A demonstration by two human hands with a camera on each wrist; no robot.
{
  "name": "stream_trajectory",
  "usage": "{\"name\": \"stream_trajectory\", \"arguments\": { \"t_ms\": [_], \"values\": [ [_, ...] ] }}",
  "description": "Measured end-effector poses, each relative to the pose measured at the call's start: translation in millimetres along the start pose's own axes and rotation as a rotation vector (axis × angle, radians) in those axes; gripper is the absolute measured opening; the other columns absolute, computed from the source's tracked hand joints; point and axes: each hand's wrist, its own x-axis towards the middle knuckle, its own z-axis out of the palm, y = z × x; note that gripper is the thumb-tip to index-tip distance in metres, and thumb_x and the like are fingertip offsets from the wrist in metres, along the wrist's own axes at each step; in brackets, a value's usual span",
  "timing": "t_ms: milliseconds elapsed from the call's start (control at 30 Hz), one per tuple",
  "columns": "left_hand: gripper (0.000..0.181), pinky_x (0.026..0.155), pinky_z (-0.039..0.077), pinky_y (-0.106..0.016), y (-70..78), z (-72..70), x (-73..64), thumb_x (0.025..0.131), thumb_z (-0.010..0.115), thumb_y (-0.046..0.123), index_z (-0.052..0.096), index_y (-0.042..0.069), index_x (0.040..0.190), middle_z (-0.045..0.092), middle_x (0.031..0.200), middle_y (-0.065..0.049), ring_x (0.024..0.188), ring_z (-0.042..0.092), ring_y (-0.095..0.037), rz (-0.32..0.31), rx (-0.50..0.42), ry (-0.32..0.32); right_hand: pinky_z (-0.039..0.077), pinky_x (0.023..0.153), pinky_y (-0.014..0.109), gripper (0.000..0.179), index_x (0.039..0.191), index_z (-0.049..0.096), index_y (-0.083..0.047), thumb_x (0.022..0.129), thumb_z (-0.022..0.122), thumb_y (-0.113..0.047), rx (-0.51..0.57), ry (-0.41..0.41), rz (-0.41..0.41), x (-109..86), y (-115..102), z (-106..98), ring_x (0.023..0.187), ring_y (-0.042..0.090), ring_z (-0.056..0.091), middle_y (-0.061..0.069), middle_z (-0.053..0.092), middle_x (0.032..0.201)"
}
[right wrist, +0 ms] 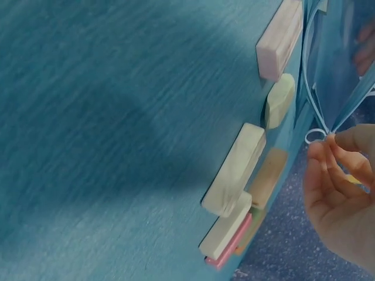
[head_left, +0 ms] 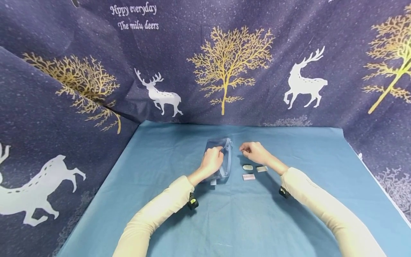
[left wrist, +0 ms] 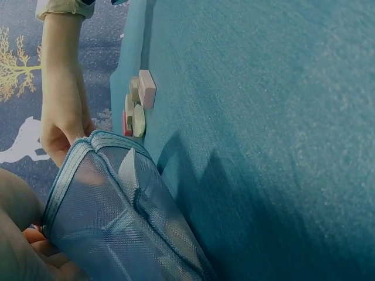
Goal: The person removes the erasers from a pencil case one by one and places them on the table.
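My left hand [head_left: 212, 159] grips a blue see-through mesh pouch [left wrist: 135, 216], thumb and fingers at its zipped edge. The pouch [head_left: 226, 160] stands on the cloth in the head view, its mouth edge facing right. My right hand [head_left: 255, 152] hovers just right of the pouch, fingers loosely curled, with a gap of cloth between in the head view. In the right wrist view its fingertips [right wrist: 330, 139] overlap the pouch corner beside a pale ring [right wrist: 314, 136]. Near this hand lie small eraser-like blocks: a pinkish one [head_left: 248, 177], a rounded pale-green one [head_left: 247, 167] and a cream one [head_left: 262, 169].
More small blocks show in the right wrist view: a white-and-pink one [right wrist: 225, 228] and a tan one [right wrist: 269, 175]. A blue cloth [head_left: 231, 221] covers the table. A dark curtain [head_left: 250, 82] printed with deer and trees stands behind it.
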Motion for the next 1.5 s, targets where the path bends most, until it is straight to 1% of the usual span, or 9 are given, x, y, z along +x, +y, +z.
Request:
{"name": "stream_trajectory", "arguments": {
  "t_ms": [200,467,600,733,833,967,1133,1300,1500],
  "values": [
    [0.036,0.027,0.023,-0.019,-0.2,-0.7,0.7,0.092,0.042,0.008,0.053,0.003,0.126,0.040,0.041,0.003,0.027,0.028,-0.007,0.003,0.007,0.002,0.052,0.066,0.030,0.022,0.105,0.065,-0.005,0.086,0.058,-0.011,-0.005,-0.002,-0.047,2.6,-7,5,0.076,0.014,0.062,0.005,0.067,0.088],
    [0.036,0.027,0.024,-0.019,2.4,-2.5,0.9,0.093,0.042,0.010,0.053,0.005,0.127,0.038,0.040,0.004,0.028,0.028,-0.007,-0.012,0.044,0.011,0.051,0.080,0.040,0.028,0.113,0.063,-0.006,0.088,0.058,-0.017,0.044,-0.093,-0.095,4.3,-18,10,0.097,0.023,0.061,0.008,0.064,0.110],
    [0.036,0.028,0.025,-0.019,3.9,-2.8,-0.8,0.092,0.043,0.010,0.053,0.004,0.127,0.040,0.041,0.003,0.028,0.029,-0.008,-0.013,0.067,0.013,0.051,0.081,0.041,0.028,0.114,0.062,-0.006,0.088,0.058,-0.015,0.059,-0.109,-0.108,6.6,-20,12,0.097,0.024,0.062,0.008,0.063,0.111],
    [0.037,0.034,0.033,-0.021,5.3,-3.3,-1.5,0.092,0.047,0.012,0.053,0.005,0.127,0.053,0.050,0.000,0.033,0.039,-0.009,0.007,0.160,0.041,0.052,0.080,0.038,0.029,0.114,0.062,-0.004,0.087,0.059,-0.012,0.063,-0.110,-0.140,8.8,-22,15,0.094,0.023,0.064,0.010,0.065,0.110],
    [0.036,0.041,0.041,-0.024,5.5,-3.3,-1.2,0.091,0.050,0.013,0.054,0.005,0.125,0.065,0.068,-0.005,0.041,0.049,-0.010,0.016,0.241,0.073,0.053,0.080,0.034,0.031,0.115,0.061,-0.002,0.086,0.059,-0.010,0.058,-0.111,-0.164,10.2,-24,18,0.093,0.022,0.065,0.013,0.065,0.109],
    [0.035,0.043,0.044,-0.026,4.4,-2.9,-0.4,0.090,0.050,0.014,0.055,0.007,0.124,0.069,0.080,-0.009,0.045,0.052,-0.012,0.005,0.279,0.078,0.053,0.080,0.032,0.032,0.117,0.059,0.000,0.086,0.058,-0.009,0.063,-0.116,-0.177,12.7,-26,21,0.094,0.022,0.065,0.015,0.064,0.109],
    [0.033,0.039,0.038,-0.025,3.8,-2.8,0.7,0.091,0.049,0.014,0.056,0.008,0.122,0.066,0.071,-0.006,0.044,0.050,-0.012,-0.002,0.271,0.067,0.053,0.079,0.031,0.031,0.116,0.059,-0.001,0.086,0.058,-0.009,0.072,-0.142,-0.177,15.8,-29,24,0.094,0.023,0.064,0.015,0.063,0.110],
    [0.034,0.035,0.034,-0.024,4.9,-2.0,0.3,0.092,0.048,0.015,0.055,0.008,0.124,0.058,0.058,-0.002,0.039,0.045,-0.012,-0.006,0.251,0.061,0.053,0.079,0.026,0.028,0.115,0.061,-0.008,0.087,0.059,-0.012,0.094,-0.192,-0.167,18.3,-34,28,0.095,0.020,0.065,0.011,0.063,0.112],
    [0.036,0.033,0.029,-0.021,4.5,-1.8,-1.8,0.093,0.046,0.014,0.053,0.008,0.127,0.049,0.048,0.001,0.034,0.037,-0.010,-0.012,0.222,0.058,0.054,0.076,0.026,0.022,0.106,0.064,-0.009,0.084,0.063,-0.013,0.100,-0.194,-0.210,21.2,-40,31,0.090,0.020,0.065,0.009,0.062,0.099]
  ]
}}
